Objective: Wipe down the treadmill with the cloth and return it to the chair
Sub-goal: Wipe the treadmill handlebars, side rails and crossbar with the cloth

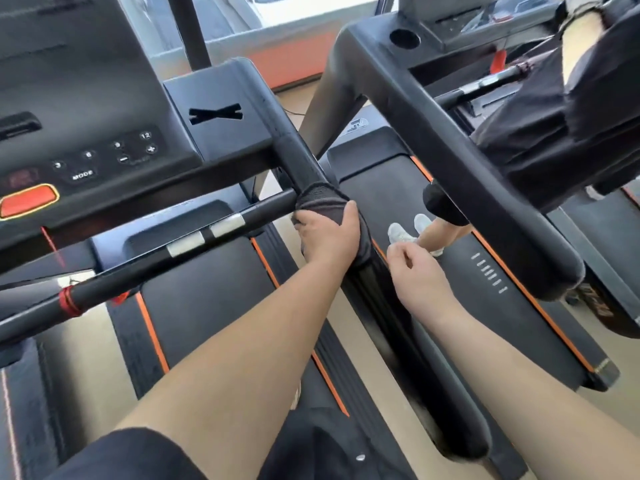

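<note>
A dark grey cloth (320, 201) is wrapped over the right handrail (301, 157) of the black treadmill (114, 109) in front of me. My left hand (329, 237) grips the cloth around that rail, just below where the crossbar (194, 237) meets it. My right hand (415, 271) hovers to the right of the rail with fingers loosely curled and nothing in them. The chair is not in view.
A second treadmill (450, 161) stands close on the right, and another person's legs and white shoes (412, 230) are on its belt. The console with buttons and an orange stop key (29, 200) is at left. A narrow strip of tan floor (360, 341) runs between the machines.
</note>
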Action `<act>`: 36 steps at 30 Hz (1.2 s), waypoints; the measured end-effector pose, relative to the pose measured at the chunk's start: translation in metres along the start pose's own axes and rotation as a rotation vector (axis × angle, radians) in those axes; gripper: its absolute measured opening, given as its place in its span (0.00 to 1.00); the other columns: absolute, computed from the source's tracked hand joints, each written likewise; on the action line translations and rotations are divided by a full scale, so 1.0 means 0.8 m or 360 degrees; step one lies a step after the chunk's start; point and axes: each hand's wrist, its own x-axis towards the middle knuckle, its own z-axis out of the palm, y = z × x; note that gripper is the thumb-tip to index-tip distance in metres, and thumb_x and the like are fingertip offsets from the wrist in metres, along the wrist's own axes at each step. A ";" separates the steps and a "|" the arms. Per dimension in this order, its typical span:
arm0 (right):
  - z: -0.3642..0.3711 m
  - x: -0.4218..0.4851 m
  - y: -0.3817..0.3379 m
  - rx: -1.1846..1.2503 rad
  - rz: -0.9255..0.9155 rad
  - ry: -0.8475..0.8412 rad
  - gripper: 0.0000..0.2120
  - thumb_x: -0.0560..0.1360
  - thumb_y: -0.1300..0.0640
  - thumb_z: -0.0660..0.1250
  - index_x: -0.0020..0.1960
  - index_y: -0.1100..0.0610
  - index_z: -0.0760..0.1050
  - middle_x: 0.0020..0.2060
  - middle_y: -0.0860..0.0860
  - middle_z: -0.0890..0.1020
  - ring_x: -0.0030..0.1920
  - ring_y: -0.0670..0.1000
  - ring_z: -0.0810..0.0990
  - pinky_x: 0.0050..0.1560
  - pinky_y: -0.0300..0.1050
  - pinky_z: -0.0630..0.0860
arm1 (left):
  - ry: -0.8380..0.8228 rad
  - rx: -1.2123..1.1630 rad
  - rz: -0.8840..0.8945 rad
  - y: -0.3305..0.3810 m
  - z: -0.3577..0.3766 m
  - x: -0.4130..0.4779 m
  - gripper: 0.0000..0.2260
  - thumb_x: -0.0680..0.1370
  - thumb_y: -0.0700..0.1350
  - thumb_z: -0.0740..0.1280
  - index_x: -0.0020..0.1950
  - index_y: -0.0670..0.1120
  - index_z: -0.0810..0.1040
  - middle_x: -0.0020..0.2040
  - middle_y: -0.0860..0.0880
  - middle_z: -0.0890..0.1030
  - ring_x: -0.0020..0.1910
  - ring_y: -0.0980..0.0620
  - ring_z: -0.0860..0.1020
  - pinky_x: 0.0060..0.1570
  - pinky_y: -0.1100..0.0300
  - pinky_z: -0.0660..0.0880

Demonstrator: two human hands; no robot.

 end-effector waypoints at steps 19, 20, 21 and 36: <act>-0.093 -0.163 0.140 0.0401 0.0542 0.0019 0.35 0.79 0.28 0.46 0.65 0.51 0.78 0.58 0.44 0.82 0.65 0.48 0.77 0.73 0.56 0.69 | -0.0122 -0.0306 0.0122 -0.123 0.073 -0.224 0.51 0.74 0.65 0.71 0.84 0.53 0.40 0.84 0.51 0.49 0.82 0.52 0.51 0.76 0.56 0.53; -0.101 -0.178 0.154 0.0401 0.0542 0.0029 0.35 0.79 0.29 0.46 0.66 0.51 0.78 0.58 0.45 0.82 0.65 0.48 0.77 0.73 0.56 0.68 | -0.0141 -0.0325 0.0090 -0.138 0.084 -0.249 0.52 0.73 0.65 0.71 0.83 0.55 0.40 0.84 0.52 0.49 0.82 0.52 0.52 0.76 0.56 0.54; -0.107 -0.196 0.168 0.0404 0.0538 0.0037 0.36 0.79 0.29 0.46 0.66 0.52 0.78 0.58 0.45 0.82 0.65 0.48 0.77 0.73 0.56 0.68 | -0.0165 -0.0352 0.0046 -0.151 0.094 -0.272 0.52 0.72 0.66 0.71 0.83 0.57 0.40 0.84 0.52 0.49 0.82 0.52 0.53 0.76 0.55 0.55; -0.152 -0.329 0.243 0.0556 0.0438 0.0067 0.29 0.82 0.34 0.51 0.68 0.51 0.76 0.62 0.44 0.80 0.65 0.44 0.76 0.74 0.53 0.68 | -0.0023 0.0495 0.0757 -0.192 0.120 -0.355 0.35 0.85 0.54 0.60 0.83 0.40 0.45 0.81 0.31 0.42 0.81 0.33 0.43 0.80 0.45 0.42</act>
